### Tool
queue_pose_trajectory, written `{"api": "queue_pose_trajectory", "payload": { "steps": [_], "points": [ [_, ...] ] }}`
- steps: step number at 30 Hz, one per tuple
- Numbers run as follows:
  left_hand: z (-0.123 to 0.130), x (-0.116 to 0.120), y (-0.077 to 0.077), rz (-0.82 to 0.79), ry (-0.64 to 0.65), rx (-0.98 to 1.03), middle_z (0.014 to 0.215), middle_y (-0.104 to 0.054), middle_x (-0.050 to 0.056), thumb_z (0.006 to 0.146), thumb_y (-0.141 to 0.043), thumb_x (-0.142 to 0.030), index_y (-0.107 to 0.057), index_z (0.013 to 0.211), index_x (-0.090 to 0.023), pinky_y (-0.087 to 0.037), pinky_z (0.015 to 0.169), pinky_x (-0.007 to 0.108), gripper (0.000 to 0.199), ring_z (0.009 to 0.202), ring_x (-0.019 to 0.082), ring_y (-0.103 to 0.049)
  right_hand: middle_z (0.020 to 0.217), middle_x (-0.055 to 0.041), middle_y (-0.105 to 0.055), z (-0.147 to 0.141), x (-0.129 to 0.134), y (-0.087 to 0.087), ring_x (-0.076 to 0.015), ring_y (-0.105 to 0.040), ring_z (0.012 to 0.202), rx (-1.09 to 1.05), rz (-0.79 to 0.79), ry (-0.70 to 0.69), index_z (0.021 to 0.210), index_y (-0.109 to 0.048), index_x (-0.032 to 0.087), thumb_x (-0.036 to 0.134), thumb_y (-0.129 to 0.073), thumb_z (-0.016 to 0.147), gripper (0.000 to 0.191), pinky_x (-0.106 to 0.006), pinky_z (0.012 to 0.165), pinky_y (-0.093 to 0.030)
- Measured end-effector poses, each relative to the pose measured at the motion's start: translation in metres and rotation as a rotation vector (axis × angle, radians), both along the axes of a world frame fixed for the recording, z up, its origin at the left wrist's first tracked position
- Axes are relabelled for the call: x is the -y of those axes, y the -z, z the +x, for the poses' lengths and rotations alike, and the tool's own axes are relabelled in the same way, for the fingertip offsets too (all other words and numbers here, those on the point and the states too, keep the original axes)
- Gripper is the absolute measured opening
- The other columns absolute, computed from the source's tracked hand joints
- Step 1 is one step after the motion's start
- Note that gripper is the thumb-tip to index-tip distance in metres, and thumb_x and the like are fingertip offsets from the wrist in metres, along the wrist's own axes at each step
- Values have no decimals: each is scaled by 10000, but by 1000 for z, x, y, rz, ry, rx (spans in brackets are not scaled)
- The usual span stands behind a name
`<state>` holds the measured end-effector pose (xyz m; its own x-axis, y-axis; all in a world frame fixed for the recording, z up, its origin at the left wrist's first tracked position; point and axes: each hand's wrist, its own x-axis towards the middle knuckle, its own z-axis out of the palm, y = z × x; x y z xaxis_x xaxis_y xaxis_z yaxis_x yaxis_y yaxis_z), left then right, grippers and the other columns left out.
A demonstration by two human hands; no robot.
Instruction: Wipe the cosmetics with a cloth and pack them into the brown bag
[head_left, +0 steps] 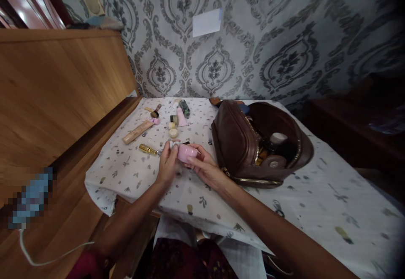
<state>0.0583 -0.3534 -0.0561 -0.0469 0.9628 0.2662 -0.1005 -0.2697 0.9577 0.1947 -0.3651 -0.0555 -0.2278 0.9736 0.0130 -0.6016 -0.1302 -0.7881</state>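
Observation:
A pink bottle (186,153) is held above the cloth-covered table, in front of the person. My right hand (204,166) grips its body, fingers behind and thumb on the near side. At the bottle's left end, my left hand (168,161) is closed on something whitish, perhaps a wipe or the cap; I cannot make out which. Just left of the hands lies a gold tube (147,149). Beyond them sits a small round cream jar (173,133). Part of a dark, slim item shows behind the bottle.
An open brown leather bag (232,140) filled with items stands on the right. A beige tube (138,132), a pink tube (182,117), a green bottle (184,108) and brushes lie at the back left. Wallpaper rises behind; a wooden cabinet (63,76) borders the left.

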Motion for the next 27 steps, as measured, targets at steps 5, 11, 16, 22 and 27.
{"api": "queue_pose_trajectory", "payload": {
  "steps": [5,11,16,22,27],
  "points": [
    [-2,18,-11,110,-34,-172,1082,-679,64,962,-495,-404,-623,1079,-184,-458,962,299,280,1032,185,-616,999,11,-637,3,-5,3,-127,-605,779,64,-27,115,1035,-618,269,299,-907,575,544,-193,572,-475],
    [-2,27,-18,195,37,-266,1317,-628,94,977,-475,-374,-614,1228,-188,-360,1125,351,342,1277,216,-536,984,15,-658,8,-7,5,-124,-584,764,129,-3,132,1010,-644,260,352,-911,559,532,-197,577,-443],
    [-3,14,-20,-6,70,-122,1223,-669,89,949,-511,-462,-644,1183,-188,-446,1040,335,385,1157,216,-603,1116,-12,-693,8,-5,2,-184,-623,966,188,63,56,1092,-682,274,353,-881,614,524,-277,793,-503],
    [0,10,-23,-346,84,254,1097,-684,88,856,-633,-484,-670,1121,-182,-562,646,269,403,944,224,-653,1168,-32,-689,12,-5,2,-212,-609,1072,214,117,-46,1132,-695,257,350,-886,596,576,-336,955,-462],
    [0,7,-21,-543,78,358,961,-659,62,823,-700,-380,-637,1085,-156,-521,516,217,351,710,138,-618,1042,-15,-682,11,-4,2,-184,-619,947,199,175,-98,1051,-692,247,335,-912,542,561,-287,825,-499]
  ]
}}
